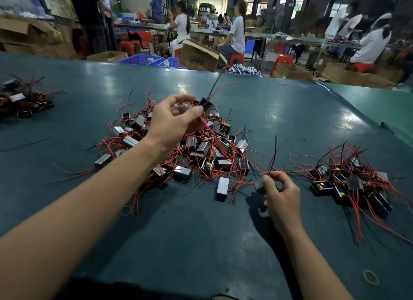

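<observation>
**Risk of a snagged lead and a dropped module**

Left hand [176,123] curled, pinching a small black rectangular plastic module [204,104] by thumb and fingertips, lifted over the 12 o'clock side of the central heap of silver-and-black modules with red wires [196,150]. Right hand [280,195] closed around a second dark, blurred module [259,185], low above the dark green table mat [223,243], at 4 o'clock from the heap. Likely to drag neighbours along or strain a solder joint if pulled higher, because of the long red lead trailing down into the heap. Easy to lose from such a light pinch. Also easy to tangle with the sorted pile [348,183] at 3 o'clock.
</observation>
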The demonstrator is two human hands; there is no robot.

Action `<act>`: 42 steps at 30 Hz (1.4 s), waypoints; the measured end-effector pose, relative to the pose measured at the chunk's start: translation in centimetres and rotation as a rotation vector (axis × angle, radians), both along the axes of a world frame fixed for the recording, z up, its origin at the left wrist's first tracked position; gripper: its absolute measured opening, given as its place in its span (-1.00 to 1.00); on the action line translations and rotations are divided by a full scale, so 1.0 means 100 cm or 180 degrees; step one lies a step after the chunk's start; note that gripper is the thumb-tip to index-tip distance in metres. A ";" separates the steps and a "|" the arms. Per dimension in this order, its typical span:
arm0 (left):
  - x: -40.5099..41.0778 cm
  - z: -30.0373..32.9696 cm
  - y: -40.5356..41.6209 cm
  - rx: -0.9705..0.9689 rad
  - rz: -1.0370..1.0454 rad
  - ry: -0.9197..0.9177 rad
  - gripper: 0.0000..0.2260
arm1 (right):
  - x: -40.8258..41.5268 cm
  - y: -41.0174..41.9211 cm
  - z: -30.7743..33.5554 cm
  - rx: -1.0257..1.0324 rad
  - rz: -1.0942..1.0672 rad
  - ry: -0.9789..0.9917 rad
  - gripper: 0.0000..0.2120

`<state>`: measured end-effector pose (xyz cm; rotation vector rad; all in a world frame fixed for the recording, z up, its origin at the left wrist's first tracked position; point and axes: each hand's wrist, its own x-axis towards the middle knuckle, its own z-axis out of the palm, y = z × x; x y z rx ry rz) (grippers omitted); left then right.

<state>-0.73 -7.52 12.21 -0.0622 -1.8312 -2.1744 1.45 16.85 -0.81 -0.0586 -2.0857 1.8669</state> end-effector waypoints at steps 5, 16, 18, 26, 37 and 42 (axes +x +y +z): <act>0.019 -0.021 0.024 0.0420 -0.0636 -0.0720 -0.84 | 0.001 0.003 0.002 -0.0335 0.0018 -0.0033 -0.86; 0.041 -0.095 0.044 -0.1417 -0.0626 -0.0607 -0.92 | 0.004 0.003 0.009 -0.0883 0.0150 -0.0013 -0.81; 0.045 -0.106 0.048 -0.1523 -0.0644 -0.0489 -0.90 | 0.004 0.003 0.009 -0.0790 0.0118 0.0027 -0.81; 0.043 -0.112 0.053 -0.2507 0.0506 0.0200 -0.93 | 0.005 0.007 0.010 -0.0675 0.0362 0.0031 -0.82; 0.054 -0.114 0.066 -0.0258 -0.0826 -0.0435 -0.77 | 0.005 0.013 0.016 -0.2446 0.1325 -0.0805 -0.86; 0.059 -0.119 0.066 -0.0193 -0.0905 -0.0337 -0.83 | 0.003 0.021 0.016 -0.2711 0.1977 -0.0679 -0.72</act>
